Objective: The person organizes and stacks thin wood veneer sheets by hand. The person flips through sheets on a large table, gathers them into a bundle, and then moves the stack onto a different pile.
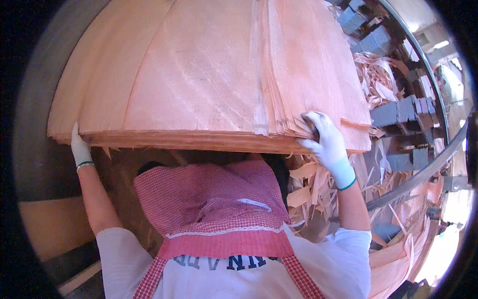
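Note:
A wide stack of thin pinkish wood veneer sheets (199, 84) lies before me, its layered front edge facing my body. My left hand (81, 148), in a white glove, grips the near left corner; one finger reaches up past the edge, and the others are partly hidden. At the right part of the front edge, my gloved right hand (327, 143) is closed on the veneer, fingers bent over the top and thumb against the layered edge. Close to that hand, several narrower strips overlap, with raised, uneven edges. A pale lengthwise band (260, 74) runs along the top sheet.
Torn veneer scraps (311, 187) pile up below and right of the stack. Grey blocks (393, 113) stand among more scraps on the right. A curved dark bar (418, 177) crosses there. Loose veneer sheets (398, 259) lie at the lower right. A brown panel (57, 224) is at lower left.

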Demonstrator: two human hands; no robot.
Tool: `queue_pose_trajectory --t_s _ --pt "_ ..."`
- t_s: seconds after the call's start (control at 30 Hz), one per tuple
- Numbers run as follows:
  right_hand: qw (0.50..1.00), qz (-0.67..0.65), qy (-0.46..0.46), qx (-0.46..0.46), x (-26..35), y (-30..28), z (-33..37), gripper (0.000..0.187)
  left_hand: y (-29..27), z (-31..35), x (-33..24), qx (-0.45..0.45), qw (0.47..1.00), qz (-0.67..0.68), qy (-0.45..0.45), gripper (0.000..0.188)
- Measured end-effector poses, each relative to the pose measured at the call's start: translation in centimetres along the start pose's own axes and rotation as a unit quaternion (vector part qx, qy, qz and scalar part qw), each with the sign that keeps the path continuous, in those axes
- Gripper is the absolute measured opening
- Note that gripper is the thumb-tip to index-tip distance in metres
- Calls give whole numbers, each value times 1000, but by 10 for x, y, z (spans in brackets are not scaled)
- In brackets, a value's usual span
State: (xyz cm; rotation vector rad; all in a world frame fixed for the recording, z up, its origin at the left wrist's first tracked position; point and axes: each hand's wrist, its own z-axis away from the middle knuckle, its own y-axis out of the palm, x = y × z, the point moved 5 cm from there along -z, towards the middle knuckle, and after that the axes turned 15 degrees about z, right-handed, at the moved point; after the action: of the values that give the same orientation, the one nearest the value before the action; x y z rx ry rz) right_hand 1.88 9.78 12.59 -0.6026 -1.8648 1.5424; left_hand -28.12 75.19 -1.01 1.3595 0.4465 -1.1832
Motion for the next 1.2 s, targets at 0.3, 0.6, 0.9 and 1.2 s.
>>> queue_pose_trajectory --t_s 0.3,0.6,0.9,1.2 --pt "975 -183 122 -37 -31 7 6 43 -4 -4 -5 15 999 21 39 54" --pt "994 -32 16 -99 -4 -19 21 44 17 8 -3 67 992 75 78 56" --pt "852 -348 391 21 -102 19 51 40 -21 -14 2 -15 999 46 9 56" --pt "786 -463 396 -109 -124 82 68 20 18 22 16 98 984 -90 117 48"
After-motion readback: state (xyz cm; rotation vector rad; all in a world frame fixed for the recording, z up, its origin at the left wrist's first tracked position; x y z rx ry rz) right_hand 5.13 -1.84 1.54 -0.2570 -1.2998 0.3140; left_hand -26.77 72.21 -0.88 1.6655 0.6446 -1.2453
